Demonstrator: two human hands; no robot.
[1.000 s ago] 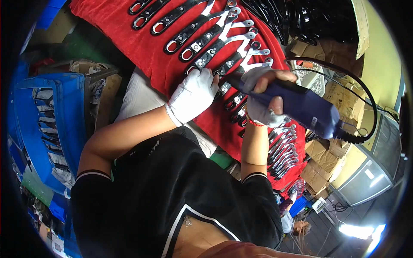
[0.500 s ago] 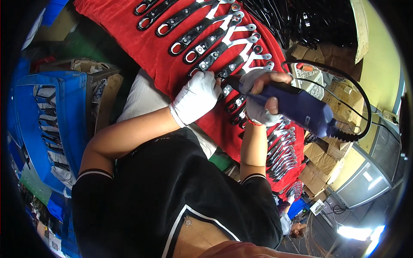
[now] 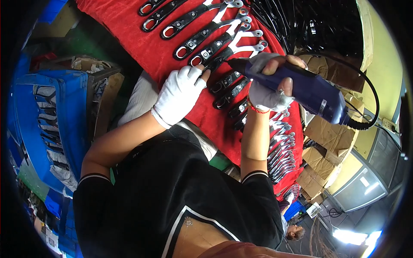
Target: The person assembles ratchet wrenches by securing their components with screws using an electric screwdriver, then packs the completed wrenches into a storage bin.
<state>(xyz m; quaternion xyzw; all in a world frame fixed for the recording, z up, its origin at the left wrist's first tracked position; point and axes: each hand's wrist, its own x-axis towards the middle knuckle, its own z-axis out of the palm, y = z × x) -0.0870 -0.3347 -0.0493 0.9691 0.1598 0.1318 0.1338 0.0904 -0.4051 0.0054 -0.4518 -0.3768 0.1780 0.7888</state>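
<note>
My right hand (image 3: 272, 84), in a white glove with bare fingertips showing, grips a dark blue-purple electric screwdriver (image 3: 307, 92). Its black nose points left, with the tip at or just above a black handle (image 3: 221, 59) that has a forked silver metal end. Against the near end of that handle, the thumb and fingers of my gloved left hand (image 3: 181, 92) are closed, covering its loop. More black-and-silver handles (image 3: 191, 44) lie side by side in a long row on both sides of my hands. Whether the tip touches a screw is too small to tell.
A red cloth (image 3: 142, 47) covers the work surface. Black parts are heaped in a box (image 3: 318, 30) at the far right. The screwdriver's cable (image 3: 375, 92) loops on the right, above cardboard (image 3: 331, 133). Blue crates (image 3: 64, 116) stand left. Another person (image 3: 294, 232) is at lower right.
The screwdriver and my right hand have moved up and slightly right, its tip now at a handle farther up the row. My left hand has shifted left, toward the handle's near end.
</note>
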